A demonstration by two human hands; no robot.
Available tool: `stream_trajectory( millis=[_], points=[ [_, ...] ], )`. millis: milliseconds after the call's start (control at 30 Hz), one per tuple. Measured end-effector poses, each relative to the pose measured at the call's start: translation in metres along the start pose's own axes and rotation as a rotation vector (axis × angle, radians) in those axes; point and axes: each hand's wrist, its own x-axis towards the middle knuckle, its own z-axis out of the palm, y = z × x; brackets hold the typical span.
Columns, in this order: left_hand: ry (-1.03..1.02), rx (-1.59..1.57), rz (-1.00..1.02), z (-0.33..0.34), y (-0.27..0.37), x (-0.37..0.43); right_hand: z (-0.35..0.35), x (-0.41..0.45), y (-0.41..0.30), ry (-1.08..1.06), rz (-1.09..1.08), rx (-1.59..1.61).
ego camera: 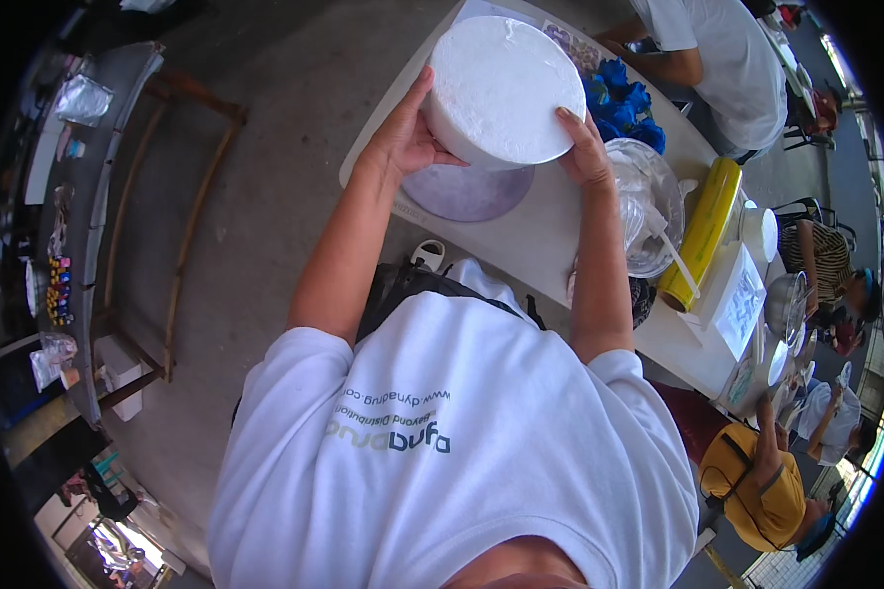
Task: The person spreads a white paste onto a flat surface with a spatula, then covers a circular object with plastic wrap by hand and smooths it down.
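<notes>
A white round foam cake dummy [504,88], seemingly wrapped in clear film, is held up in both hands. My left hand [411,140] grips its left side, thumb up along the edge and fingers beneath. On the right, my right hand [588,153] presses a thumb onto the top rim, with its other fingers hidden behind the side. Below the dummy, a round greyish disc [468,195] lies on the white table [516,247], partly covered from sight. Close to my right wrist stands a clear bowl [667,166] holding white cream, a whisk [633,221] and a white spatula [678,258].
Blue artificial roses [622,103] lie beyond the bowl. Right of it are a yellow roll of film [703,232], a white box [737,287] and a metal bowl [787,305]. A person in white [729,66] sits across the table. Another table [110,147] stands at left.
</notes>
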Motion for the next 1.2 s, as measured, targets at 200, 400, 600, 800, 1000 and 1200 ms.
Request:
stream_trajectory(
  millis=[200,400,600,800,1000,1200],
  points=[
    [0.01,-0.033,0.072,-0.013,-0.022,0.0,0.008,-0.013,0.02,0.057,-0.007,-0.021],
    [0.057,-0.232,0.06,-0.036,-0.06,0.011,0.008,-0.043,0.055,0.123,0.002,-0.054],
    [0.164,-0.166,0.002,-0.046,-0.076,0.017,0.002,-0.057,0.084,0.249,0.086,-0.061],
    [0.177,-0.033,-0.011,-0.06,-0.062,0.025,0.006,-0.053,0.078,0.289,0.128,-0.154],
    [0.198,0.045,-0.001,-0.069,-0.057,0.021,0.007,-0.049,0.071,0.224,0.149,-0.164],
    [0.185,0.112,0.024,-0.078,-0.054,0.019,0.011,-0.044,0.063,0.189,0.187,-0.223]
  ],
)
